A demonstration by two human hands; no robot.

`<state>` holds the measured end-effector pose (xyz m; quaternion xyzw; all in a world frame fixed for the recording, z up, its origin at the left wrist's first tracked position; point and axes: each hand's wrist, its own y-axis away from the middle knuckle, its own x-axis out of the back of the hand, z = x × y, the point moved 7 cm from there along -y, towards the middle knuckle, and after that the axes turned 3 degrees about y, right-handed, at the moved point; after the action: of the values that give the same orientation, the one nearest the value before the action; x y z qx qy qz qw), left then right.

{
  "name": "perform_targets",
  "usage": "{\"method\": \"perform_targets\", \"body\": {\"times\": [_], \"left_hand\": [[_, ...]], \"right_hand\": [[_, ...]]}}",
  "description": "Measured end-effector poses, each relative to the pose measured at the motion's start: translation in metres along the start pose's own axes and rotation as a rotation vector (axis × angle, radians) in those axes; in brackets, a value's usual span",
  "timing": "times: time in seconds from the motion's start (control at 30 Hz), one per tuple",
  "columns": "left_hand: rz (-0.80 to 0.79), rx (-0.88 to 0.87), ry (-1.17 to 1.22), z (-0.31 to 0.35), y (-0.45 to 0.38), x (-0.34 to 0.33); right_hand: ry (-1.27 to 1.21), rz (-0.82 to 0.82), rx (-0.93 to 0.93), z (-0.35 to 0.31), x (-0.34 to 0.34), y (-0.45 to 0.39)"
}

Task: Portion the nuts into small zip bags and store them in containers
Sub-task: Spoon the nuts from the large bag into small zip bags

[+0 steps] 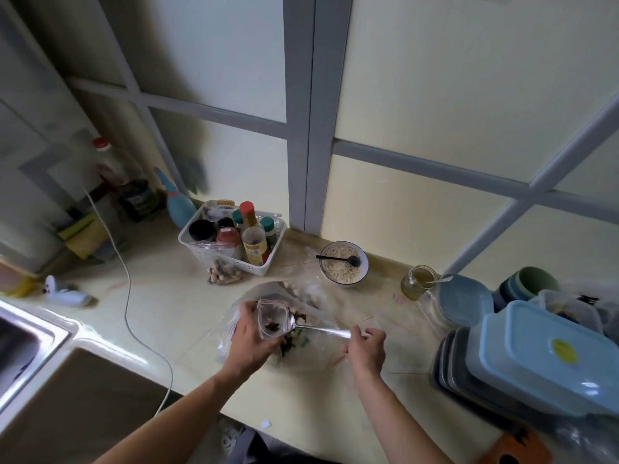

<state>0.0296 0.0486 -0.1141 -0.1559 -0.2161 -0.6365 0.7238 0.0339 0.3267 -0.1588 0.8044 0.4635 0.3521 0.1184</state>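
Pale cream countertop across lower frame — steel sink at left edge. Frosted glass panels with grey frames fill upper frame — soft daylight.

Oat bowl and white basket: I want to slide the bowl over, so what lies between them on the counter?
Head view: only bare counter between the oat bowl and white basket.

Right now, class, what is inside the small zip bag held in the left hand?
The small zip bag holds a few dark pieces, with the spoon bowl at its mouth. The left hand covers its lower part, so anything there is hidden.
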Motion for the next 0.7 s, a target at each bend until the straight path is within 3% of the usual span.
{"method": "perform_targets", "body": {"times": [0.1, 0.17, 0.23, 0.27, 0.37, 0.4, 0.57, 0.7], "left_hand": [[-0.005, -0.01, -0.005, 0.001, -0.002, -0.003], [-0.01, -0.027, -0.011, 0.004, -0.003, -0.006], [-0.015, -0.05, -0.018, 0.006, -0.005, -0.009], [-0.017, -0.057, -0.02, 0.007, -0.006, -0.01], [-0.042, -0.053, -0.016, 0.01, -0.009, -0.015], [-0.06, -0.038, -0.029, 0.009, -0.01, -0.016], [-0.209, -0.026, -0.121, -0.001, -0.013, -0.022], [-0.35, 0.024, 0.165, 0.01, -0.014, -0.008]], "right_hand": [[0.101, 0.152, 0.123, -0.02, 0.012, 0.011], [0.135, 0.247, 0.399, -0.048, 0.016, 0.03], [0.224, 0.151, 0.727, -0.071, 0.0, 0.051], [0.268, -0.002, 0.817, -0.077, -0.016, 0.058], [0.467, -0.557, 0.812, -0.069, -0.064, 0.076], [0.561, -0.646, 0.79, -0.063, -0.073, 0.081], [0.6, -0.563, 0.832, -0.064, -0.077, 0.078], [0.61, -0.443, 0.968, -0.078, -0.071, 0.076]]}}
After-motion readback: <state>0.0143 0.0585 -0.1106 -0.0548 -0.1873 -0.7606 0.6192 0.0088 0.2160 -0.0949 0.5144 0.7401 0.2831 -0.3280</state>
